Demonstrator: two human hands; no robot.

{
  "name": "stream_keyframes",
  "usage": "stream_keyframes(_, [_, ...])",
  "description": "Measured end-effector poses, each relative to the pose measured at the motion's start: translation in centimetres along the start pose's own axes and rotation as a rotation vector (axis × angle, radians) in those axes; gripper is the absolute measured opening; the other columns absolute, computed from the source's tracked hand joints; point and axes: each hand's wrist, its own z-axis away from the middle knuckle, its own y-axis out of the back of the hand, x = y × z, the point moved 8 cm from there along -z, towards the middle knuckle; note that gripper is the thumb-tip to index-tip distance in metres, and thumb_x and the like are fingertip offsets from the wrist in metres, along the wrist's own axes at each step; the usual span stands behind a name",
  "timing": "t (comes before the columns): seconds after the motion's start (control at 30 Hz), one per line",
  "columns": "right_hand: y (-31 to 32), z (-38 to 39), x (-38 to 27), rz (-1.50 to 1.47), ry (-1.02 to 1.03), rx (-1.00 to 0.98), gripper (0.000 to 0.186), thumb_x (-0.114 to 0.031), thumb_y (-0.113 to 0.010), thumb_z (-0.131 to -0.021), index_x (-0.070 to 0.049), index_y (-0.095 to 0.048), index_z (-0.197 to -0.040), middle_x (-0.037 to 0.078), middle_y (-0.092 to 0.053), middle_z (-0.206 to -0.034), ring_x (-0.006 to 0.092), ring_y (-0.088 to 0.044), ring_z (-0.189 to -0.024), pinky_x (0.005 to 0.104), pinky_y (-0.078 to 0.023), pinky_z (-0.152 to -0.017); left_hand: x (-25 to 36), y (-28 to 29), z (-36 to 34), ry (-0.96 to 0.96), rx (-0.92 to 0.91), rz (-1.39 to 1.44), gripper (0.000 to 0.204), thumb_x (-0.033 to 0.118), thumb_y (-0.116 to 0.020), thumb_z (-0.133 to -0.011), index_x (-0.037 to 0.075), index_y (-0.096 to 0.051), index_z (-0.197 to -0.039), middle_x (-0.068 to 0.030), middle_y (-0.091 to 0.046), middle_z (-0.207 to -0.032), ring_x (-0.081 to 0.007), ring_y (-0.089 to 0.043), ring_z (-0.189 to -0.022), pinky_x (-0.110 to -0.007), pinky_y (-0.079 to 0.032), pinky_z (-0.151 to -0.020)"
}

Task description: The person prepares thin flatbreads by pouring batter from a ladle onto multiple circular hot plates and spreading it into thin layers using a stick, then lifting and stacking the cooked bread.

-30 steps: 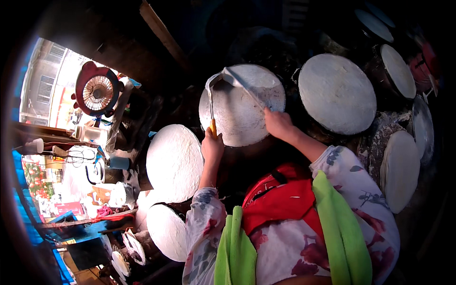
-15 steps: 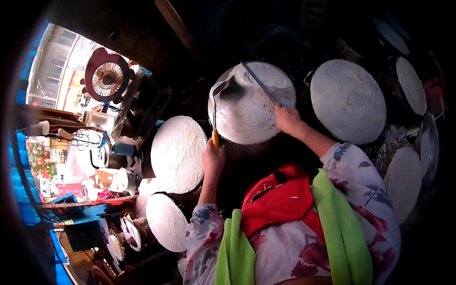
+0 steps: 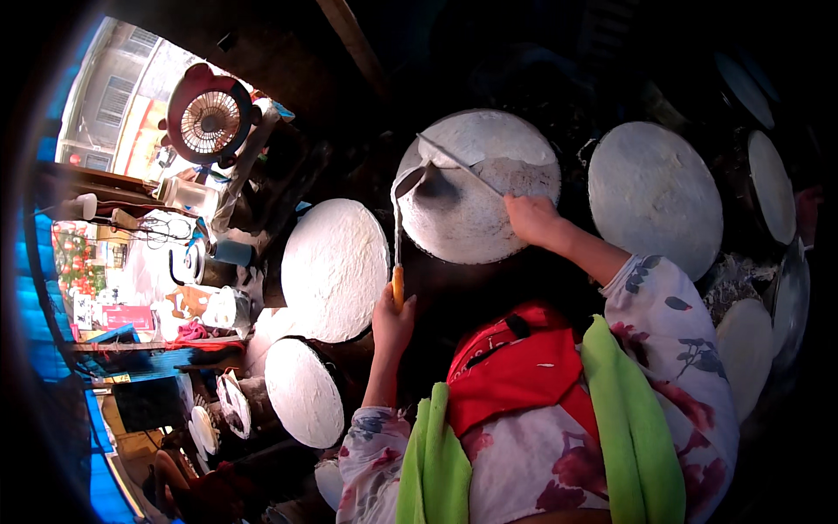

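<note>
Round white sheet (image 3: 476,188): it lies on the dark circular surface straight ahead of the person, with a thicker, greyish patch toward its far right side. It is the landmark for every place below.
Ladle (image 3: 410,182): its dark bowl rests on the near-left part of the sheet, and its long thin shaft runs back to an orange grip.
Left hand (image 3: 393,319): closed around the ladle's orange grip, just off the sheet's near edge.
Right hand (image 3: 531,218): closed on a thin flat stick (image 3: 458,163), at the sheet's near-right edge; the stick slants across the sheet toward its far left.
Hands together: well apart, each clamped on its own tool, with both tool tips meeting over the sheet.
Neighbouring discs: one large white disc (image 3: 336,266) sits just left of the sheet, a smaller one (image 3: 304,391) left and nearer, and another (image 3: 655,196) just right of it.
Fan (image 3: 209,118): red-rimmed, far off to the left of the sheet.
Risk, tearing: the sheet looks thin, so a stick edge driven in at too steep an angle could likely split it.
Risk, uneven spread: if the ladle bowl dwells in one spot, the thick patch may stay lumpy.
Risk, sleeve: the floral sleeve (image 3: 672,323) reaches close to the sheet's near-right rim and could drag through it.
</note>
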Motion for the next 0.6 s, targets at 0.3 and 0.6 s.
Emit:
stream_keyframes(0.3, [0.0, -0.9, -0.4, 0.116, 0.124, 0.037, 0.016, -0.008, -0.057, -0.075, -0.002, -0.056, -0.090, 0.017, -0.066, -0.069, 0.0292, -0.068, -0.065, 0.0397, -0.053, -0.057, -2.1, 0.0, 2.6, 0.151, -0.049, 0.130, 0.050, 0.023, -0.068, -0.083, 0.000, -0.052, -0.125, -0.0187, -0.065, -0.102, -0.0270, -0.064, -0.094, -0.036, -0.048, -0.083])
stream_keyframes(0.6, [1.6, -4.0, 3.1, 0.163, 0.118, 0.017, 0.015, -0.006, -0.054, -0.076, 0.001, -0.056, -0.089, 0.017, -0.066, -0.071, 0.0330, -0.067, -0.069, 0.0419, -0.052, -0.061, -2.6, -0.3, 5.7, 0.371, -0.097, 0.466, 0.045, 0.018, -0.066, -0.087, 0.005, -0.050, -0.126, 0.0006, -0.053, -0.070, -0.0063, -0.048, -0.051, -0.022, -0.040, -0.046])
